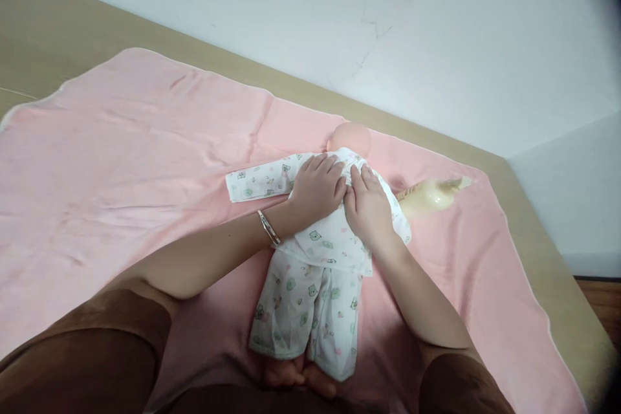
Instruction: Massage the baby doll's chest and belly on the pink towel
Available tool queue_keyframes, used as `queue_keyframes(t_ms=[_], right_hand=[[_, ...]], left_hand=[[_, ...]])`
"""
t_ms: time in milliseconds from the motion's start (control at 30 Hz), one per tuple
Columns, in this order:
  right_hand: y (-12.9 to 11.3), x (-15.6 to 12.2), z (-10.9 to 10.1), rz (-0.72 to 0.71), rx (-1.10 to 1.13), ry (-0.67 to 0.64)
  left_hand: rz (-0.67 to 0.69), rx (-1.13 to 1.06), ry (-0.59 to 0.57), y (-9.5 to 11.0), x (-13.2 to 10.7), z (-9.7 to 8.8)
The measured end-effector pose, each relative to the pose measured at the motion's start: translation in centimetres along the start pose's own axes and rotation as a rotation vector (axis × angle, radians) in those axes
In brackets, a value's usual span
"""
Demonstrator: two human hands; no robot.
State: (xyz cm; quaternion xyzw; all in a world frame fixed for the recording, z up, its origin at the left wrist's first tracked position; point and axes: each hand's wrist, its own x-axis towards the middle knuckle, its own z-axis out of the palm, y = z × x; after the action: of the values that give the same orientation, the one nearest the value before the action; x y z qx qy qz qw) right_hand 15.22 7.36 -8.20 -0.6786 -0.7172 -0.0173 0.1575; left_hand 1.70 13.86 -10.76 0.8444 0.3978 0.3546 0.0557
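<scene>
A baby doll (334,239) in white pyjamas with small printed animals lies stretched out, its round head (350,138) away from me and its bare feet (286,372) close to my body. My left hand (317,187) rests flat on the upper part of the pyjama top, fingers extended. Beside it, my right hand (369,208) also lies flat on the top, and the two hands meet near the doll's middle. Neither hand grips anything. One long sleeve (257,180) stretches out to the left. My hands hide much of the doll's upper body.
Under the doll a pink blanket (121,162) with shallow wrinkles covers most of the wooden table (116,29). To the right lies a pale yellow object like a baby bottle (431,194), partly blurred. A white wall (301,19) stands behind the table.
</scene>
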Motion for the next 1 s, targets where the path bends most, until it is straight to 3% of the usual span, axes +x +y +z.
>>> queue_keyframes(t_ms=[100, 233, 400, 567, 833, 1000], right_hand=[[1.2, 1.0, 0.2, -0.001, 0.087, -0.026], [2.2, 1.6, 0.5, -0.010, 0.115, 0.003], [1.0, 0.7, 0.3, -0.023, 0.002, 0.089], [-0.2, -0.2, 0.3, 0.011, -0.066, 0.188], [2.0, 1.5, 0.6, 0.039, 0.109, 0.012], [0.6, 0.5, -0.2, 0.021, -0.093, 0.064]], left_hand=[[-0.099, -0.069, -0.032, -0.3, 0.3, 0.5], [-0.104, -0.112, -0.015, -0.7, 0.6, 0.7], [0.000, -0.108, 0.041, -0.8, 0.6, 0.2], [-0.005, -0.069, 0.045, -0.7, 0.3, 0.0], [-0.077, -0.092, -0.011, -0.9, 0.6, 0.6], [0.024, -0.105, 0.146, -1.2, 0.0, 1.1]])
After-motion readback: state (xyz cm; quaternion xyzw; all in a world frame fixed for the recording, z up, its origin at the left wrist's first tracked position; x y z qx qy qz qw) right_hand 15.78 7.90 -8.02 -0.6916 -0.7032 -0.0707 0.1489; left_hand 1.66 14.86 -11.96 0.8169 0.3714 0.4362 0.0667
